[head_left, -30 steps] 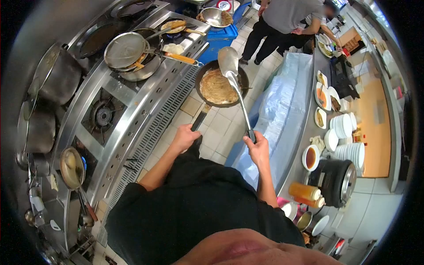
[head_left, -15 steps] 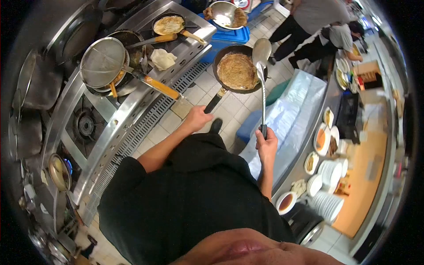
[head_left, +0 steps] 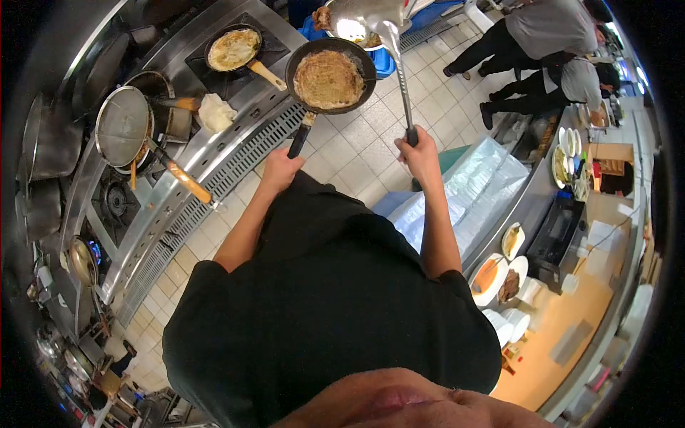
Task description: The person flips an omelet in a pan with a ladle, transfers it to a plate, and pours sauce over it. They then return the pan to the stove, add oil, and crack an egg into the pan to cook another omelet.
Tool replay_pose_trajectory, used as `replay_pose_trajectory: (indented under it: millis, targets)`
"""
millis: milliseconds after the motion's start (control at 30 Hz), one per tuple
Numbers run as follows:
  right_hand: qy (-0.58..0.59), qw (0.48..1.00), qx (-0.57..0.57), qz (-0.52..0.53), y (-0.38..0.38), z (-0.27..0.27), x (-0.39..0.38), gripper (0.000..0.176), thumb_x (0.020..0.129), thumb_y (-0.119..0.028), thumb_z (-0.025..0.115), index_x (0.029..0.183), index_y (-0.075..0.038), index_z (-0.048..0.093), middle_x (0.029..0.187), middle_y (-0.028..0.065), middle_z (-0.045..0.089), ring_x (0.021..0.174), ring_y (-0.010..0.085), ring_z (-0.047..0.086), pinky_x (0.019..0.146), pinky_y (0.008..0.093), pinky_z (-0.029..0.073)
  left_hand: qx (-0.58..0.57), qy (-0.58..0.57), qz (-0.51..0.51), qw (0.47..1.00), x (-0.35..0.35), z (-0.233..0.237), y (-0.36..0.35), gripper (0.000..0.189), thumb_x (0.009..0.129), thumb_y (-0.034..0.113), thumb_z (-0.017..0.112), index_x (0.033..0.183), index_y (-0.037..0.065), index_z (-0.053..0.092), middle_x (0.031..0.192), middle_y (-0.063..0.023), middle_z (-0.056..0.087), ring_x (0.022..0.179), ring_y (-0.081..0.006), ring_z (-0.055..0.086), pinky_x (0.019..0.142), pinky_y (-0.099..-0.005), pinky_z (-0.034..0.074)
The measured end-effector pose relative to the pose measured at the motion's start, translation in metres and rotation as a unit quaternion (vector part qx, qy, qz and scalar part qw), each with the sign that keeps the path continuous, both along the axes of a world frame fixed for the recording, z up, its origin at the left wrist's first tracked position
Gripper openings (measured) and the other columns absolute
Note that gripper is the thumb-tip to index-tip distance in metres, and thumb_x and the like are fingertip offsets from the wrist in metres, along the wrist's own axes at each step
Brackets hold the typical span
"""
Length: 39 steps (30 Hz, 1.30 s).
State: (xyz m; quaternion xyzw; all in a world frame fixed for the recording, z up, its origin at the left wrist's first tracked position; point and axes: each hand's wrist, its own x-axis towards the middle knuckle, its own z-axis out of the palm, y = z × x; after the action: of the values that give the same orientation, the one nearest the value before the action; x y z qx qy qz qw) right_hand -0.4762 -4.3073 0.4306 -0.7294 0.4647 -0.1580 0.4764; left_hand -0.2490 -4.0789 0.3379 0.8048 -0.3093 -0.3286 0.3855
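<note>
My left hand (head_left: pixel 283 170) is closed round the black handle of a dark frying pan (head_left: pixel 372 85). A round, flat browned pancake (head_left: pixel 328 80) lies in the pan, which hangs in front of me, beside the stove's front edge. My right hand (head_left: pixel 419 153) grips the black end of a long metal ladle (head_left: pixel 404 85) with a twisted shaft. The ladle points away from me, and its head overlaps a bowl holding browned food (head_left: pixel 322 18) at the top of the view.
On the stove at left stand a smaller pan (head_left: pixel 233 50) with another pancake, a crumpled white cloth (head_left: pixel 216 113) and a wire strainer (head_left: pixel 123 127). A burner flame (head_left: pixel 95 251) shows lower left. Plates of food (head_left: pixel 489 278) line the right counter. Two people (head_left: pixel 549 28) stand ahead.
The pan has moved left and nearer the stove. The ladle head has moved from beside the pan's right rim to over the bowl beyond. My view has shifted.
</note>
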Motion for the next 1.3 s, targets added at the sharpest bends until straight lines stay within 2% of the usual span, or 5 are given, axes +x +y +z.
replay_pose_trajectory:
  millis: [333,500,933,1133,1300]
  targets:
    - [0.023,0.987,-0.148,-0.053,-0.174,-0.078,0.117,0.028,0.08,-0.02,0.074,0.098,0.0,0.068,0.074,0.014,0.066,0.066,0.0232,0.061,0.064,0.0358,0.048,-0.032,-0.019,0.022,0.999,0.032,-0.064,-0.127,0.03,0.077,0.026,0.063,0.072,-0.003,0.057,0.063,-0.0205,0.055,0.058,-0.0332,0.056,0.057,-0.0419,0.044]
    - [0.035,0.993,-0.116,0.002,-0.235,-0.12,0.152,0.037,0.079,-0.022,0.075,0.108,-0.002,0.068,0.088,0.02,0.07,0.079,0.0285,0.069,0.073,0.0365,0.053,0.025,-0.004,0.019,0.999,0.049,-0.085,-0.167,0.031,0.078,0.027,0.063,0.073,-0.003,0.058,0.068,-0.0244,0.058,0.065,-0.0393,0.059,0.061,-0.0446,0.045]
    - [0.057,0.984,-0.043,0.161,-0.32,-0.175,0.2,0.019,0.077,-0.014,0.066,0.083,0.004,0.064,0.078,0.0297,0.061,0.078,0.0446,0.062,0.068,0.0458,0.049,0.099,0.022,0.124,0.987,0.02,-0.104,-0.22,0.027,0.076,0.023,0.067,0.073,-0.002,0.058,0.065,-0.0209,0.057,0.061,-0.0352,0.057,0.06,-0.0428,0.046]
    - [0.027,0.975,-0.054,0.216,-0.348,-0.166,0.236,0.022,0.072,-0.016,0.067,0.077,0.005,0.063,0.072,0.0292,0.06,0.068,0.0428,0.062,0.064,0.0436,0.049,0.089,-0.01,0.112,0.99,0.01,-0.119,-0.248,0.025,0.077,0.022,0.068,0.075,-0.001,0.06,0.065,-0.0195,0.058,0.059,-0.0298,0.057,0.058,-0.0388,0.045]
    - [-0.021,0.983,0.001,0.184,-0.364,-0.149,0.265,0.024,0.071,-0.019,0.069,0.075,0.005,0.065,0.059,0.0201,0.061,0.053,0.024,0.06,0.056,0.0391,0.049,0.096,0.066,0.168,0.979,0.004,-0.139,-0.27,0.026,0.077,0.025,0.068,0.077,-0.001,0.061,0.069,-0.0206,0.06,0.067,-0.0322,0.06,0.063,-0.0406,0.046]
